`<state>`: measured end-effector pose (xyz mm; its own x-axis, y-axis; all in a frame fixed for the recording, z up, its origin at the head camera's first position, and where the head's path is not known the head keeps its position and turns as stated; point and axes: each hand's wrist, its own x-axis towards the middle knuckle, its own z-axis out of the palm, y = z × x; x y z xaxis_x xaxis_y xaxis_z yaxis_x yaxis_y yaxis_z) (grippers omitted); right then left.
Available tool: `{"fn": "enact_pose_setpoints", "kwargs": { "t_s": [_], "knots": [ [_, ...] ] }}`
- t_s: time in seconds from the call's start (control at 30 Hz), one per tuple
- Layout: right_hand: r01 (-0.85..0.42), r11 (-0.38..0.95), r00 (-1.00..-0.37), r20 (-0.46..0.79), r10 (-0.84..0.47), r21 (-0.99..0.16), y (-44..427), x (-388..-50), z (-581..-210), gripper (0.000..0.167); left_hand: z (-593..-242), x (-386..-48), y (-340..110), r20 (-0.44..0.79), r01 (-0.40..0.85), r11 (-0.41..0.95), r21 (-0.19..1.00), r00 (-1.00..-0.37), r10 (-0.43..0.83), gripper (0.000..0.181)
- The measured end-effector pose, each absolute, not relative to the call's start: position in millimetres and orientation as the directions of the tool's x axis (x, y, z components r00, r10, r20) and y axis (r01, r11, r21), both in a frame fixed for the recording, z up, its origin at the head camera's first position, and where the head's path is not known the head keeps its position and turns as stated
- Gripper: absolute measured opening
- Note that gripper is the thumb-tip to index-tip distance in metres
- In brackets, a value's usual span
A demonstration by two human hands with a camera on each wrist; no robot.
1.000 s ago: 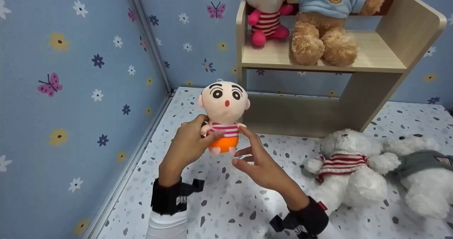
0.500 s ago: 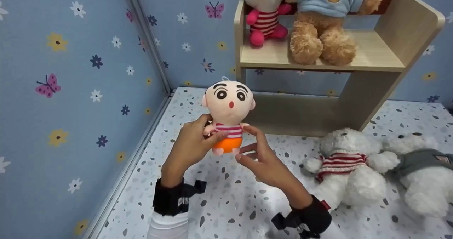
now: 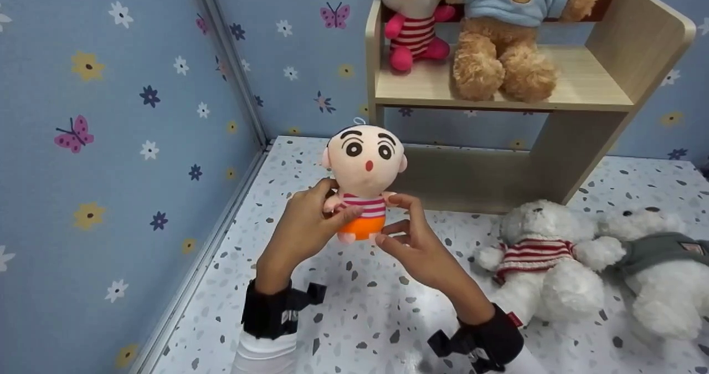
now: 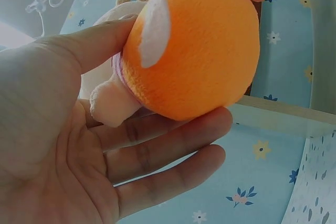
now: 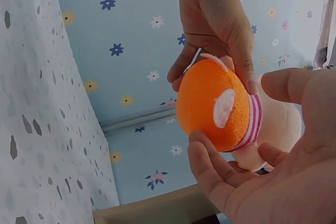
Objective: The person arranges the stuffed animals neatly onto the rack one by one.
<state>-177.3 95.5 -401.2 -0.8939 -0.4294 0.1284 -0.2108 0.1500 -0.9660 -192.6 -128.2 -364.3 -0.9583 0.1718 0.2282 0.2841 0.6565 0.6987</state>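
Note:
A plush doll [image 3: 365,166] with a round face, pink-striped top and orange shorts is held upright above the floor, facing the head camera. My left hand [image 3: 304,219] grips its side, thumb across the striped front and fingers behind. The left wrist view shows the doll's orange bottom [image 4: 205,51] from below, with some of the left fingers spread beneath it. On the other side, my right hand [image 3: 418,246] touches the doll's arm and lower body with loosely bent fingers. Its thumb [image 5: 286,85] looks apart from the doll in the right wrist view. The doll's back is hidden.
A wooden shelf [image 3: 504,105] behind the doll bears a brown teddy bear [image 3: 501,58] and a pink-and-white plush toy [image 3: 415,36]. Two white plush bears, one in a striped sweater [image 3: 537,255], one in grey [image 3: 656,252], lie at right. A flowered wall [image 3: 111,169] borders the left.
The doll and both hands have shifted slightly right. The right thumb and fingers have come closer to the doll's lower body. The left hand keeps its grip; the other toys stay put.

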Motion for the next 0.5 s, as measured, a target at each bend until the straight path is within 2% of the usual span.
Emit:
{"fn": "enact_pose_setpoints", "kwargs": {
  "t_s": [0.5],
  "knots": [
    [-0.227, 0.145, -0.892, 0.146, -0.428, -0.963, 109, -182, -397, 0.059, -366, -192, -124, 0.236, 0.321, 0.61, 0.725, -0.947, 0.218, 0.055]
  ]
}}
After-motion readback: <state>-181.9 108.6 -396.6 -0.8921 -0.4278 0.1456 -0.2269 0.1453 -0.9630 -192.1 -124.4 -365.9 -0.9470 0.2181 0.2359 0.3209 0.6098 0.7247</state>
